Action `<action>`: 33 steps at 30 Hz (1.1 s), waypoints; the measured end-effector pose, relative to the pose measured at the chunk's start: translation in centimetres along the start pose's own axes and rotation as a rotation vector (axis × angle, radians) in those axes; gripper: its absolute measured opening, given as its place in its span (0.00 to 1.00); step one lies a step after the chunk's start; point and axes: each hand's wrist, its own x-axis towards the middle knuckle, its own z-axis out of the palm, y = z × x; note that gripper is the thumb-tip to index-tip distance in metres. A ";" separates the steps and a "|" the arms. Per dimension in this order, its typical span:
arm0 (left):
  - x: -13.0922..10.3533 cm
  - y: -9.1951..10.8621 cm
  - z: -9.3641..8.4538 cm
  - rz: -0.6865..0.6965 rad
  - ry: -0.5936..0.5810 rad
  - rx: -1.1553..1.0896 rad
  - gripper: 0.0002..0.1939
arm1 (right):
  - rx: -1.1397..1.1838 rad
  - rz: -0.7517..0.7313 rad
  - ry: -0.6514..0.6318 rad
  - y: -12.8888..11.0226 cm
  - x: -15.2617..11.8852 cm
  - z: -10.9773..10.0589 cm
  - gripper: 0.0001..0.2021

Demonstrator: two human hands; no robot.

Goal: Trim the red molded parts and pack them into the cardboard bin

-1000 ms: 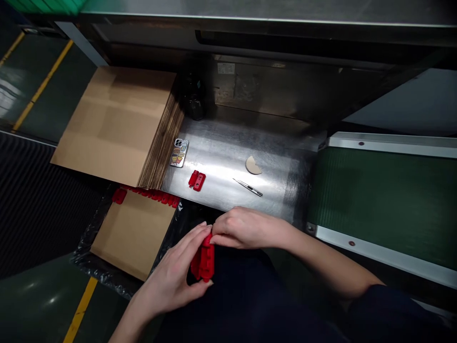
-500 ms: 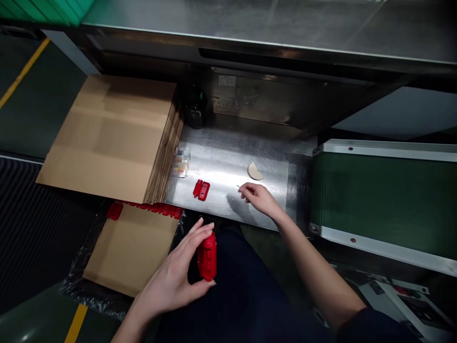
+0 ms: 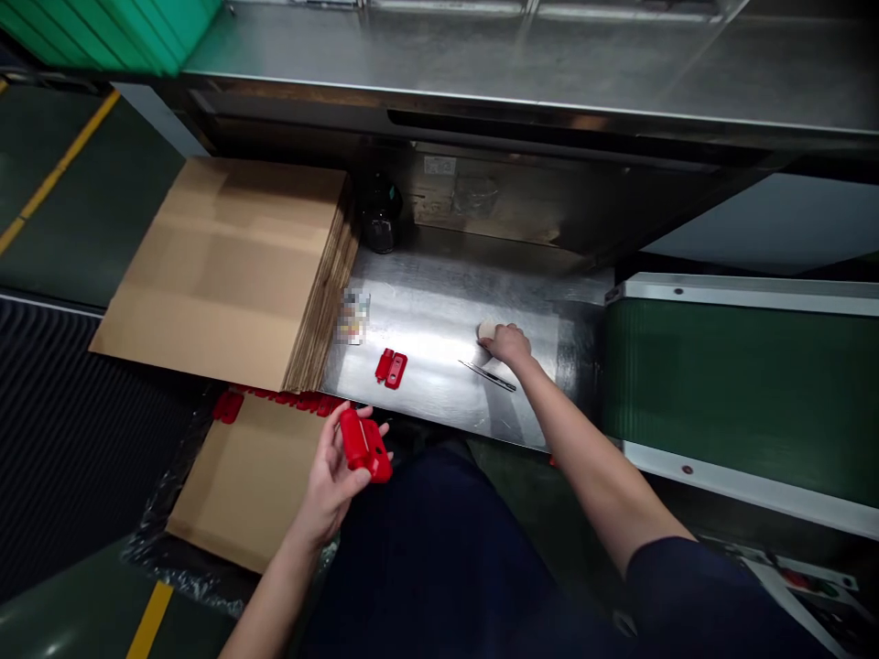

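My left hand holds a red plastic part between thumb and fingers, a rounded barrel beside a flat plate with holes. My right hand reaches over the steel table, its fingers closed on the edge of a pale flat disc, partly hidden by them. Just below that hand lies a slim, pointed black tool that looks like tweezers. Another red plastic part rests on the table further left.
Stacked cardboard sheets cover the table's left side, with a dark bottle behind. Below, a plastic-lined box holds a cardboard sheet and a row of red parts. A green conveyor runs at right; a green crate stands upper left.
My right hand has let go of the slim black tool and moved up and right onto the pale disc. My left hand has shifted left and turned the red part.
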 end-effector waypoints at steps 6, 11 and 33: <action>1.0 -1.6 2.0 0.042 0.197 -0.148 0.27 | 0.271 -0.368 -0.137 -3.1 -15.4 -1.8 0.20; 1.6 -3.3 5.2 0.131 0.292 0.002 0.38 | 0.521 -0.622 -0.350 -5.1 -23.9 -1.7 0.10; 1.8 -6.4 9.2 0.297 0.258 0.177 0.42 | 0.300 -0.672 -0.249 -2.1 -23.3 -3.3 0.09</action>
